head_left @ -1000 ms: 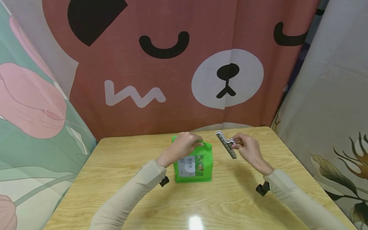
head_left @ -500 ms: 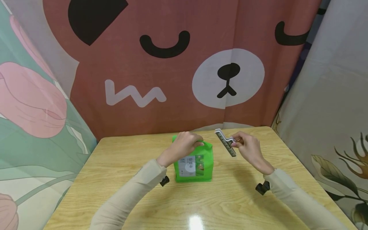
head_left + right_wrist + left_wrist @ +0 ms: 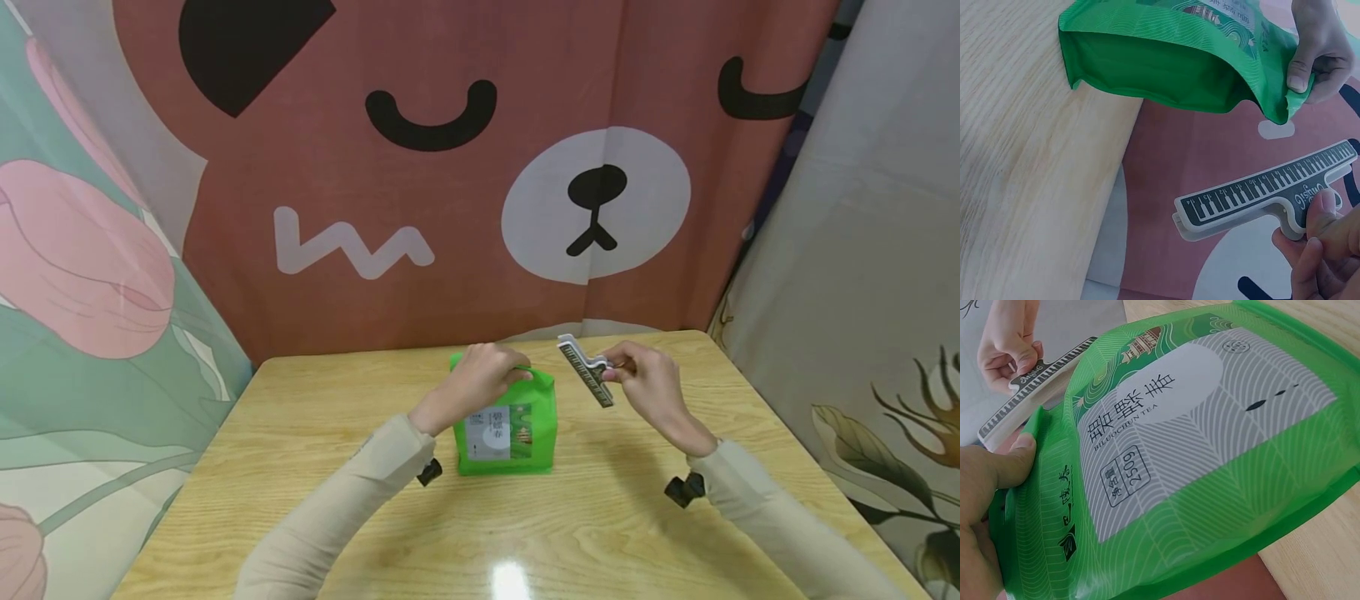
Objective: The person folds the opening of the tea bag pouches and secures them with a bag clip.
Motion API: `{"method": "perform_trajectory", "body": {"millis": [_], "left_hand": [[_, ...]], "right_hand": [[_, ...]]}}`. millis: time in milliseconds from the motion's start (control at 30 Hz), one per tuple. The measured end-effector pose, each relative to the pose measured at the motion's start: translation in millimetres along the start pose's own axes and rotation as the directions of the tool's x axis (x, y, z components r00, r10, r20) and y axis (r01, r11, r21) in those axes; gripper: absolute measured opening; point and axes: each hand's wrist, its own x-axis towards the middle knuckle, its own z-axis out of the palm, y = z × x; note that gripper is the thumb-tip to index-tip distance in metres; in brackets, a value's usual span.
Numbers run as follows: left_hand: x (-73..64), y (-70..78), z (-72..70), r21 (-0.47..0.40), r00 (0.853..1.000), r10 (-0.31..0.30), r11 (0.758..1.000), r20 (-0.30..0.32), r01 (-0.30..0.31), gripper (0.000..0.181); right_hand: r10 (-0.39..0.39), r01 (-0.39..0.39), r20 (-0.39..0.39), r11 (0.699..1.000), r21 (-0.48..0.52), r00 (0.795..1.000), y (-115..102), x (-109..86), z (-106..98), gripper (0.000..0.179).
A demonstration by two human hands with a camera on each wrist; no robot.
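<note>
A green tea bag (image 3: 543, 433) with a grey printed label (image 3: 1204, 419) stands upright on the table. My left hand (image 3: 483, 375) grips its top edge, the thumb (image 3: 1013, 464) pressing the front of the folded rim. To the right of the bag, my right hand (image 3: 651, 385) pinches a clip (image 3: 585, 375) by its handle. This long clip is white with a dark piano-key pattern, and it hangs in the air, tilted and apart from the bag. In the right wrist view, thumb and fingers hold the clip (image 3: 1266, 184) at its raised tab; its jaws look closed.
The wooden table (image 3: 337, 517) spreads around the bag on all sides. Behind its far edge hangs a curtain (image 3: 420, 300) with a bear print. Patterned cloths hang to the left (image 3: 90, 333) and right (image 3: 847, 275).
My right hand has shifted the clip slightly up and to the left, a little closer to the bag. The left hand and the tea bag stay where they were.
</note>
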Motion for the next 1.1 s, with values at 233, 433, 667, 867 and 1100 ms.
{"method": "perform_trajectory", "body": {"millis": [233,433,667,867,1100], "left_hand": [[-0.1,1.0,-1.0,-0.008,1.000,-0.001,1.000,-0.003,0.001,0.006],[-0.1,1.0,-0.3,-0.005,1.000,-0.007,1.000,0.002,0.007,0.007],[-0.1,0.3,0.9,0.006,1.000,0.003,1.000,-0.019,-0.003,0.007],[-0.5,0.1,1.0,0.008,1.000,0.010,1.000,-0.029,-0.010,0.007],[-0.7,-0.2,1.4,0.007,0.999,0.014,1.000,-0.032,-0.013,0.006]], "right_hand": [[-0.014,0.015,-0.026,1.000,0.021,1.000,-4,2.9,2,0.018],[-0.012,0.013,-0.024,0.999,0.040,1.000,-8,4.1,4,0.018],[-0.021,0.022,-0.018,0.998,0.065,1.000,-13,6.2,7,0.017],[-0.025,0.025,0.002,0.995,0.097,1.000,-17,5.8,10,0.017],[-0.014,0.013,0.008,0.996,0.083,1.000,-23,6.8,14,0.016]]}}
